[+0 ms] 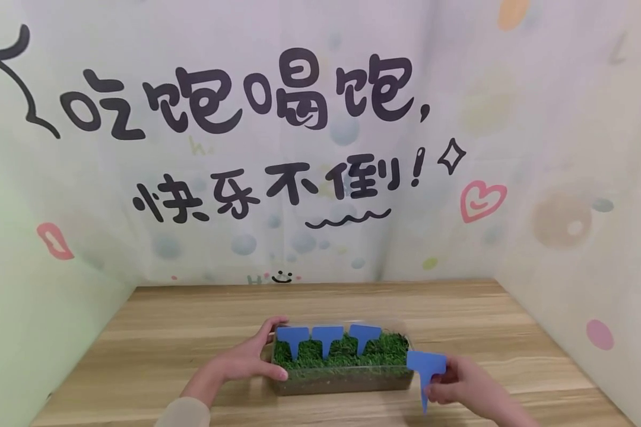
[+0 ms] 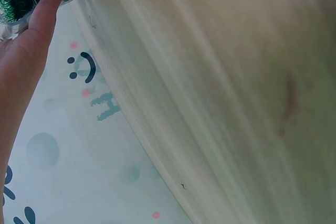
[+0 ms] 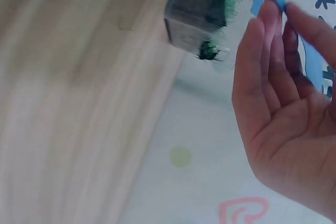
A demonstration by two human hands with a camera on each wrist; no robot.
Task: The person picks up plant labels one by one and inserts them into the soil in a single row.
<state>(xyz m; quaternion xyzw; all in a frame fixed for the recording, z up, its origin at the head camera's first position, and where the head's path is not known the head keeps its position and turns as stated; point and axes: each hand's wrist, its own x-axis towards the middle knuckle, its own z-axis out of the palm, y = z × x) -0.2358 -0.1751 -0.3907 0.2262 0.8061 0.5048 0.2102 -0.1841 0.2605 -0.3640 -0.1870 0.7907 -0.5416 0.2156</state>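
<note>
A clear plastic box on the wooden table holds green artificial grass. Three blue T-shaped plant labels stand upright in a row in that grass: a left label, a middle label and a right label. My left hand grips the box's left end, thumb at the front and fingers at the back corner. Just off the right end, my right hand pinches another blue plant label between thumb and fingers, its pointed stem downward. The right wrist view shows this hand apart from the box.
The wooden table reaches back to a pale printed cloth with large black writing. Similar cloth walls rise at the left and right. A pink heart is printed on the cloth.
</note>
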